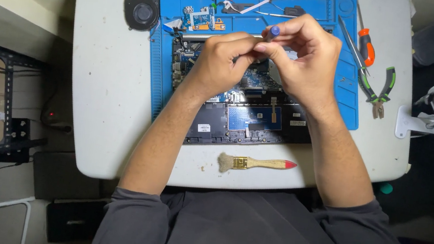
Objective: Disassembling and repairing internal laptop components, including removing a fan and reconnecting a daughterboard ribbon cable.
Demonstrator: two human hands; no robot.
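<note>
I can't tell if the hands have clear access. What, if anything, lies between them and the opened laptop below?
Nothing visible: both the left hand and right hand, pinching a blue-tipped tool, hover directly over the opened laptop.

A wooden brush (pixel 256 164), green-handled pliers (pixel 378 92) and a black fan (pixel 142 12) lie on the white table (pixel 104 97).

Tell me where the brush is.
In the head view the brush lies on the white table at its near edge, just in front of the opened laptop, bristles pointing left, between the person's forearms.
</note>
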